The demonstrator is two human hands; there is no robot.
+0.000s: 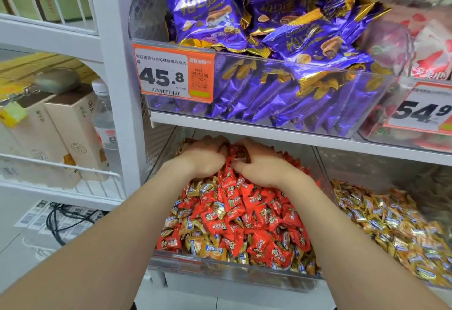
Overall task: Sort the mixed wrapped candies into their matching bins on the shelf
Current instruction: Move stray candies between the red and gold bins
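A clear lower bin (220,264) holds a heap of red wrapped candies (259,214) mixed with gold wrapped candies (193,226). Both my hands reach deep into the back of this heap, under the shelf board. My left hand (205,157) lies knuckles up with its fingers curled into the pile. My right hand (261,165) is beside it, fingers bent around a few wrappers, one brownish. To the right, a second clear bin (325,175) is filled with gold candies (391,226) only.
The shelf above carries a clear bin of purple snack packs (281,40) with an orange 45.8 price tag (173,73), and a bin of red-and-white packs (430,50) tagged 54.9. At the left, a white rack (110,65) holds boxes and a water bottle (104,119).
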